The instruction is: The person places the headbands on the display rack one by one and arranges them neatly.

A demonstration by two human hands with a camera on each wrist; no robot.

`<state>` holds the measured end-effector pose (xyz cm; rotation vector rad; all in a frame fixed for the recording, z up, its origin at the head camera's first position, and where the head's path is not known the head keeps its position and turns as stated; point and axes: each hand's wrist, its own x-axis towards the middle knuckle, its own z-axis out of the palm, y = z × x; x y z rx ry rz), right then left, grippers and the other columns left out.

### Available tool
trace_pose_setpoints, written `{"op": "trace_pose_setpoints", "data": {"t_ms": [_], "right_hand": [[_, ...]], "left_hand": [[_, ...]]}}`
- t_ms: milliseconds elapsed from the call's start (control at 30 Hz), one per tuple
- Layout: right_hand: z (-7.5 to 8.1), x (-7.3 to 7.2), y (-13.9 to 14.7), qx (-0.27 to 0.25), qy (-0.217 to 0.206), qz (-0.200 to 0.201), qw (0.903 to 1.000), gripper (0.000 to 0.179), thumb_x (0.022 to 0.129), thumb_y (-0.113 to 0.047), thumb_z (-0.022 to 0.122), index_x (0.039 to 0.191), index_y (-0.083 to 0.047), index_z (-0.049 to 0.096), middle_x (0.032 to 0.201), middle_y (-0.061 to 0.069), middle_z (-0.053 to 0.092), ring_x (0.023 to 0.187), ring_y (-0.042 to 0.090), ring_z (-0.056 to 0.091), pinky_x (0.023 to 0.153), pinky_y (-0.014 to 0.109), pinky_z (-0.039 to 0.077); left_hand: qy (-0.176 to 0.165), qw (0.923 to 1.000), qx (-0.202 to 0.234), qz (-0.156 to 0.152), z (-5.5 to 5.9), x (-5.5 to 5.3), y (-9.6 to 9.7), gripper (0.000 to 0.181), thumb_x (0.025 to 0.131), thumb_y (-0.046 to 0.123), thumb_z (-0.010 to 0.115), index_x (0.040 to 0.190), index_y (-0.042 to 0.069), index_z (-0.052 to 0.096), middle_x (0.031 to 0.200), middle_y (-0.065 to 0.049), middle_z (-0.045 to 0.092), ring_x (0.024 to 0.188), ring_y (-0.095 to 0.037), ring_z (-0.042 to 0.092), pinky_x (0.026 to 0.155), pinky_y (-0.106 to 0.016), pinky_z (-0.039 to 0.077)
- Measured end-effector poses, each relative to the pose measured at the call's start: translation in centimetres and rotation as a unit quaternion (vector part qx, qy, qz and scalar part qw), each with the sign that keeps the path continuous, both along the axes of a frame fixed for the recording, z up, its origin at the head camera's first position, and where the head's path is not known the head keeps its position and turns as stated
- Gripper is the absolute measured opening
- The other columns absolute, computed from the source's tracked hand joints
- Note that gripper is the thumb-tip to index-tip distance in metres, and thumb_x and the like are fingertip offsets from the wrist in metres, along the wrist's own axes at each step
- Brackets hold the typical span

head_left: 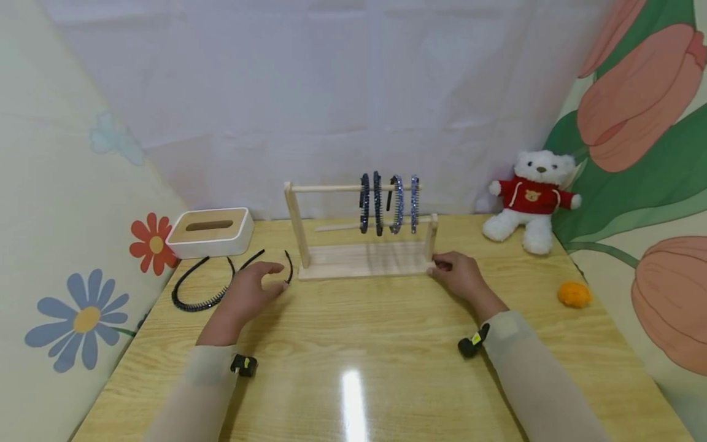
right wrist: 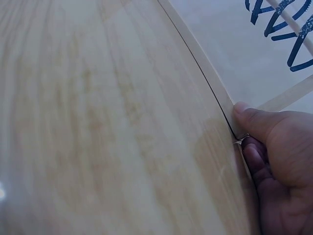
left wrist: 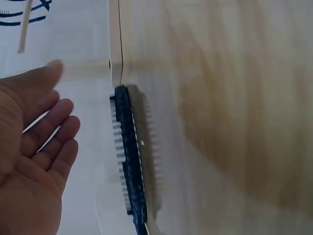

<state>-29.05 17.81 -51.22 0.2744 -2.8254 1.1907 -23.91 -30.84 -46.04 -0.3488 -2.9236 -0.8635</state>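
Observation:
A wooden rack (head_left: 331, 264) stands on the table with several glittery toothed headbands (head_left: 378, 205) hung toward its right end. My right hand (head_left: 461, 276) holds the rack's front right corner, thumb on the base and fingers curled below it in the right wrist view. To the left of the rack, my left hand (head_left: 251, 296) hovers with loosely spread fingers and nothing in them. It partly covers a dark headband (left wrist: 131, 152) on the table, whose teeth show in the left wrist view. Another dark headband (head_left: 193, 306) lies further left.
A white tissue box (head_left: 221, 247) with a wooden lid sits at the back left. At the back right, a white teddy bear (head_left: 533, 195) in a red top leans near the wall. An orange fuzzy object (head_left: 574, 294) lies near the table's right edge.

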Motion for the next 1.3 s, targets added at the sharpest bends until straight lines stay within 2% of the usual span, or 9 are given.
{"op": "trace_pose_setpoints", "data": {"t_ms": [133, 333, 433, 600, 867, 1100, 1233, 1300], "right_hand": [[-0.1, 0.0, 0.1, -0.002, -0.001, -0.001, 1.0, 0.042, 0.102, -0.025, 0.08, 0.137, -0.001, 0.074, 0.125, 0.021, 0.076, 0.112, 0.036, 0.075, 0.098, 0.053, 0.062], [-0.1, -0.1, 0.1, -0.002, -0.007, -0.001, 1.0, 0.043, 0.103, -0.026, 0.079, 0.138, -0.002, 0.074, 0.127, 0.021, 0.075, 0.113, 0.035, 0.074, 0.099, 0.052, 0.062], [-0.2, -0.1, 0.0, -0.003, -0.009, 0.001, 1.0, 0.043, 0.103, -0.026, 0.079, 0.138, -0.001, 0.073, 0.127, 0.02, 0.075, 0.113, 0.035, 0.074, 0.1, 0.052, 0.062], [-0.1, 0.0, 0.0, -0.005, -0.011, 0.003, 0.9999, 0.043, 0.103, -0.025, 0.079, 0.139, -0.001, 0.073, 0.127, 0.021, 0.075, 0.113, 0.036, 0.074, 0.1, 0.052, 0.062], [0.1, 0.0, 0.1, -0.002, -0.011, 0.0, 0.9999, 0.043, 0.103, -0.024, 0.079, 0.139, -0.001, 0.073, 0.126, 0.021, 0.076, 0.113, 0.035, 0.074, 0.1, 0.052, 0.061], [-0.1, -0.1, 0.2, 0.003, -0.004, 0.0, 1.0, 0.043, 0.103, -0.025, 0.079, 0.138, -0.001, 0.073, 0.125, 0.021, 0.076, 0.112, 0.035, 0.074, 0.1, 0.052, 0.061], [-0.2, -0.1, 0.2, 0.0, -0.004, 0.0, 1.0, 0.043, 0.103, -0.025, 0.08, 0.138, -0.001, 0.074, 0.125, 0.02, 0.076, 0.112, 0.035, 0.074, 0.1, 0.052, 0.062], [-0.2, -0.1, 0.2, -0.002, -0.005, 0.0, 1.0, 0.043, 0.103, -0.025, 0.08, 0.138, -0.001, 0.073, 0.126, 0.021, 0.076, 0.113, 0.035, 0.074, 0.101, 0.052, 0.061]], "left_hand": [[-0.021, 0.9985, -0.047, -0.015, -0.1, 0.1, -1.8, 0.047, 0.104, 0.018, 0.076, 0.145, -0.003, 0.065, 0.152, -0.03, 0.06, 0.143, -0.055, 0.052, 0.117, -0.071, 0.045], [-0.006, 0.9914, -0.124, -0.041, -0.3, 0.1, -3.8, 0.044, 0.096, 0.012, 0.084, 0.133, -0.007, 0.071, 0.136, -0.03, 0.07, 0.13, -0.054, 0.063, 0.111, -0.069, 0.051], [-0.018, 0.9889, -0.143, -0.038, -0.3, 0.3, -4.6, 0.044, 0.093, 0.009, 0.086, 0.131, -0.008, 0.072, 0.132, -0.029, 0.072, 0.127, -0.054, 0.064, 0.108, -0.068, 0.052], [-0.043, 0.9876, -0.149, -0.02, 0.0, 0.7, -5.5, 0.041, 0.092, 0.005, 0.084, 0.13, -0.007, 0.073, 0.131, -0.028, 0.073, 0.128, -0.054, 0.064, 0.108, -0.069, 0.052], [-0.011, 0.9819, -0.182, -0.051, -0.1, 0.6, -5.7, 0.019, 0.093, -0.004, 0.08, 0.112, 0.001, 0.082, 0.113, -0.017, 0.081, 0.111, -0.043, 0.074, 0.099, -0.062, 0.059], [0.009, 0.9762, -0.203, -0.077, -0.1, 0.3, -5.4, 0.015, 0.093, -0.004, 0.079, 0.101, 0.009, 0.084, 0.103, -0.009, 0.081, 0.099, -0.033, 0.076, 0.093, -0.057, 0.062], [0.045, 0.971, -0.219, -0.085, 0.1, 0.5, -5.1, 0.013, 0.092, -0.006, 0.08, 0.098, 0.005, 0.081, 0.098, -0.011, 0.079, 0.096, -0.035, 0.075, 0.09, -0.056, 0.063], [0.052, 0.9723, -0.213, -0.081, 0.2, 0.7, -4.9, 0.011, 0.094, -0.006, 0.078, 0.101, 0.003, 0.079, 0.1, -0.013, 0.078, 0.098, -0.037, 0.074, 0.091, -0.056, 0.062]]}}
